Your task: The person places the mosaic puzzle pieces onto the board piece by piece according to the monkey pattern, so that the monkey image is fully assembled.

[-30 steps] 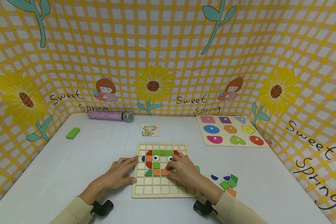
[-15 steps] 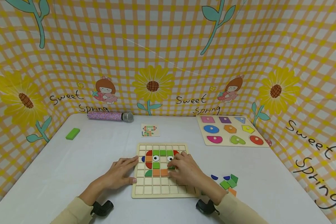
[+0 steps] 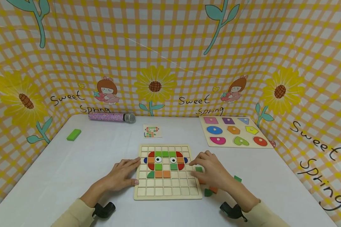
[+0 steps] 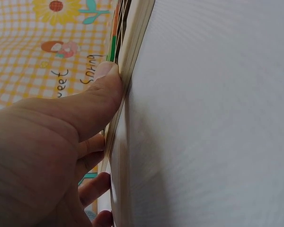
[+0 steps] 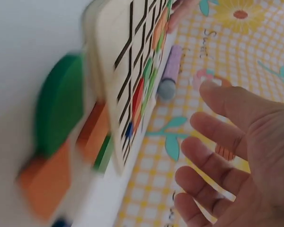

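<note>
A wooden grid board (image 3: 164, 191) lies flat, with red, green, orange and blue pieces and two round eye pieces (image 3: 158, 160) set in its squares as a face. At its left edge my left hand (image 3: 117, 176) rests with thumb and fingertips against the rim; in the left wrist view the thumb (image 4: 99, 94) touches the board's side. My right hand (image 3: 214, 170) hovers by the right edge with fingers apart and nothing between them, as the right wrist view also shows. Beneath and beside it lie a green piece (image 3: 199, 169), a green rounded piece (image 3: 208, 192) and an orange piece (image 3: 213, 189).
Behind the board lies a small picture card (image 3: 152, 131). A shape puzzle board (image 3: 221, 120) is at the back right, a glittery microphone (image 3: 108, 117) at the back left. A green block (image 3: 74, 135) sits far left. Patterned cloth walls surround the white table.
My right hand has let go at the face's lower right and moved right, off the grid. A green square and red and blue pieces now show there. The left hand stays put.
</note>
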Demonstrator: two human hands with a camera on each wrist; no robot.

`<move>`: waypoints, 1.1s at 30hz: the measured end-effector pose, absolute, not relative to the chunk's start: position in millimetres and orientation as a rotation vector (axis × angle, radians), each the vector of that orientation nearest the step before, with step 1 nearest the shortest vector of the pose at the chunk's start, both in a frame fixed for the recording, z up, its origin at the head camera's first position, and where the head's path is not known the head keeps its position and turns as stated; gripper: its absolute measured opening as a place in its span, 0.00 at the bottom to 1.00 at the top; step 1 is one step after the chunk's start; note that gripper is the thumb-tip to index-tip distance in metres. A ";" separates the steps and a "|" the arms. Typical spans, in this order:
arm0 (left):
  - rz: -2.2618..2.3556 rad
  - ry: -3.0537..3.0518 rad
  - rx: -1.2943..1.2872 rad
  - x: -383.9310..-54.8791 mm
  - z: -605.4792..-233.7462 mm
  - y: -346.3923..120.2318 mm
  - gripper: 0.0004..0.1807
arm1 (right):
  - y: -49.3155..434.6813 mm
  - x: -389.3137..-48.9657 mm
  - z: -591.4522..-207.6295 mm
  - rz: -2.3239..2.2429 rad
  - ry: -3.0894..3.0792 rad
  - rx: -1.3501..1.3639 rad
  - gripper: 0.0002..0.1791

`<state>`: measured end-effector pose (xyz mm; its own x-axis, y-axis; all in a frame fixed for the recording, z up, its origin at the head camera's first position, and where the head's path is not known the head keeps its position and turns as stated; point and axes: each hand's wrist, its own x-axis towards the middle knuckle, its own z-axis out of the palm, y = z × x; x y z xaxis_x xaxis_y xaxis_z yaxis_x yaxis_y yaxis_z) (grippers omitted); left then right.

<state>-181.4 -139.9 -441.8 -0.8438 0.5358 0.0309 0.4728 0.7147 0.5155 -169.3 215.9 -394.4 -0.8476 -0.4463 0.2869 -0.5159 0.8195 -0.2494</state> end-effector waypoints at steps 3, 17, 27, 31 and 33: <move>0.787 2.797 0.820 -181.4 -441.4 -139.8 0.42 | 231.9 -164.4 -392.9 0.493 -2.834 0.697 0.14; 0.808 2.792 0.800 -180.5 -441.5 -138.6 0.42 | 301.5 -142.6 -401.5 0.369 -2.976 0.633 0.12; 0.807 2.799 0.835 -181.5 -442.5 -140.1 0.41 | 319.5 -135.1 -413.4 0.329 -2.954 0.692 0.16; 0.807 2.798 0.842 -181.1 -442.9 -140.1 0.41 | 323.1 -135.8 -414.1 0.295 -2.980 0.667 0.16; 0.801 2.800 0.842 -181.0 -442.5 -140.1 0.41 | 325.1 -136.6 -414.2 0.282 -2.994 0.644 0.16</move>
<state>-181.0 -140.1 -442.5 -0.8402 0.5404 0.0446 0.4823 0.7072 0.5169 -136.6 325.1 -414.2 -0.9102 -0.4013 0.1025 -0.4134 0.8956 -0.1645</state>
